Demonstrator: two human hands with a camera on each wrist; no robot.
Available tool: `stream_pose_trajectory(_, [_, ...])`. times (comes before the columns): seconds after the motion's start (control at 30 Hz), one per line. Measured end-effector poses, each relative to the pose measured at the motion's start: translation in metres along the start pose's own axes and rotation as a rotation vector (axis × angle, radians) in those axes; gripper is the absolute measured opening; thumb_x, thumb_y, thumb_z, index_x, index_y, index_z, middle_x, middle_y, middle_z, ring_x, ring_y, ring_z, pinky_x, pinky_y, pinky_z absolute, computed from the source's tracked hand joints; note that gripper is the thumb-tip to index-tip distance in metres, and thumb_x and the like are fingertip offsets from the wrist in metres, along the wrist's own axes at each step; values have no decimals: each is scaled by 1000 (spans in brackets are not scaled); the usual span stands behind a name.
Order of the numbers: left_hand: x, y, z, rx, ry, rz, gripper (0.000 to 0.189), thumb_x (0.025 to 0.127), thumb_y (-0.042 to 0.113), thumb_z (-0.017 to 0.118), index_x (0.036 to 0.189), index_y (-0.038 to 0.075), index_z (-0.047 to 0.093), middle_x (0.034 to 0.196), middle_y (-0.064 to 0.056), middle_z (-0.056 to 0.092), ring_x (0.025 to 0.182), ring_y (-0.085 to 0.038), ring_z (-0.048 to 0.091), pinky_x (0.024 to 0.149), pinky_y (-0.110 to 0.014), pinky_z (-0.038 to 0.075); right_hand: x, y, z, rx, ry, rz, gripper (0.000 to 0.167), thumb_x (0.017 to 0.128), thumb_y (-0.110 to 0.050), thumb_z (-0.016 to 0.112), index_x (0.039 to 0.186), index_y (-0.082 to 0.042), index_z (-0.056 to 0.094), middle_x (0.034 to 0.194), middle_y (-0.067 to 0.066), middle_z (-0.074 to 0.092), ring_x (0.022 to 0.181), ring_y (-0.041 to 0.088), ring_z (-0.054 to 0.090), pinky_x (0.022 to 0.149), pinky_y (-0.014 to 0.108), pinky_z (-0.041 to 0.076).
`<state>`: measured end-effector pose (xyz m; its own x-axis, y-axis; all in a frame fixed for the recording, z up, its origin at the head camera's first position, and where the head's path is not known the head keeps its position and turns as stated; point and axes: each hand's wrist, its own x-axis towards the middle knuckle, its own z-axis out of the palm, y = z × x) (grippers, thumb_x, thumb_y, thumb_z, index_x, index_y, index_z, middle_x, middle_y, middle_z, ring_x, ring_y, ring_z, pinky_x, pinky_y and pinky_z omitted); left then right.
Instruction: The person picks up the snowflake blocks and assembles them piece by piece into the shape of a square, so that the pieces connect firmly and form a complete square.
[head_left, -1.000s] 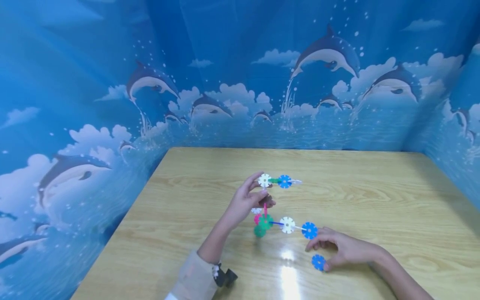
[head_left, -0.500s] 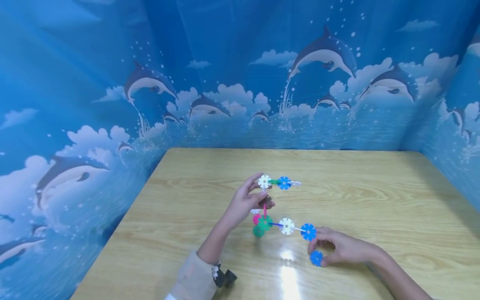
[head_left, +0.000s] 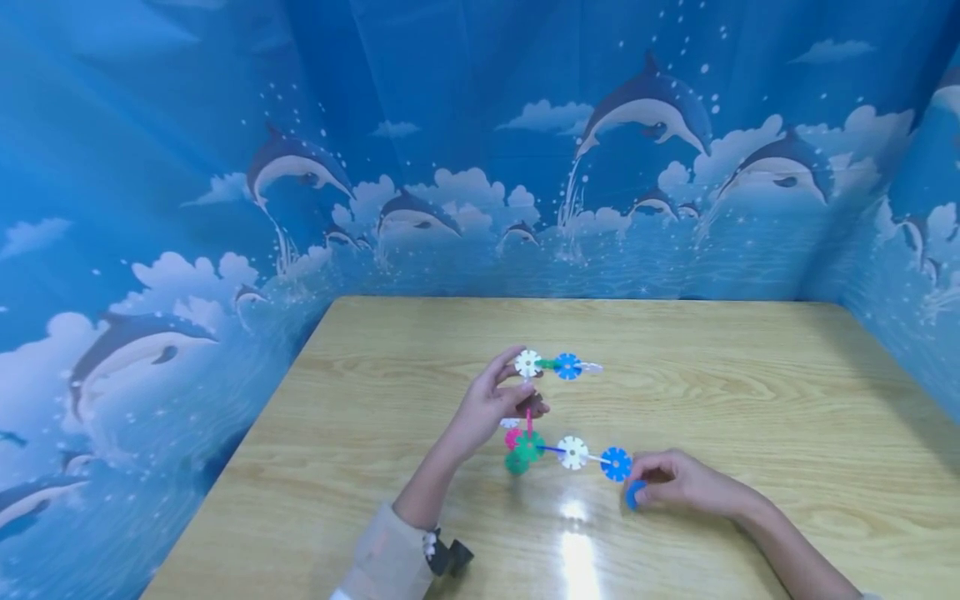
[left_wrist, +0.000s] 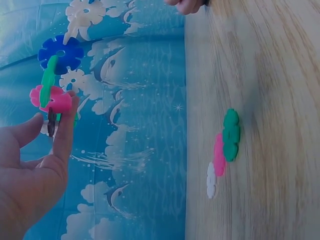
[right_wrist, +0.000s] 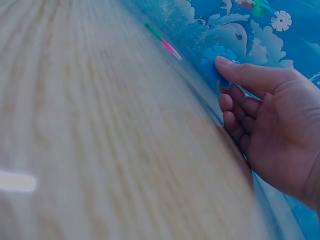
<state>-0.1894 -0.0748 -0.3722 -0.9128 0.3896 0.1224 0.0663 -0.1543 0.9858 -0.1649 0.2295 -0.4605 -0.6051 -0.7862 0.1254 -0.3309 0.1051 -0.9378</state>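
Observation:
My left hand holds up a chain of notched plastic snowflake discs, thumb and fingers pinching it near the middle. The upper branch runs right from a white disc to a blue disc. Below the hand, a lower branch passes from a green disc through a white disc to a blue end disc. Right beside that end, my right hand pinches a separate blue snowflake disc between thumb and forefinger, turned nearly edge-on in the head view. Its other fingers curl into the palm.
On the wooden table a loose green disc, pink disc and white disc lie flat in a row beneath the chain. A dolphin-print curtain closes off the back and sides.
My right hand has raised its blue disc toward the chain's blue end disc and turned it from face-on to nearly edge-on. The left hand stays almost still with the chain.

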Motion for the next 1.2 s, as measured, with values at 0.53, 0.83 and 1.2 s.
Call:
stream_pose_trajectory(0.53, [1,2,-1,-5,14,-14,58,91,-2,52,143,7,27,120,-22,48,82,-28,65,78,-38,54,16,-31,-8,-49,366,276,24,93,-17,56,107,3,57,94,12,59,83,23,56,70,31,53])
stream_pose_trajectory(0.83, [-1,3,-1,-22,14,0,59,91,-3,51,143,6,26,124,-24,46,81,-29,65,79,-38,54,42,-68,-17,-52,523,302,31,91,-22,60,109,3,57,84,16,58,71,32,55,69,40,51])
stream_pose_trajectory(1.2, [0,2,-1,-10,18,-6,58,91,-2,52,143,7,27,122,-20,48,82,-28,65,79,-38,54,65,-97,-19,41,664,272,42,91,-23,60,120,6,51,85,2,60,72,18,58,72,28,53])
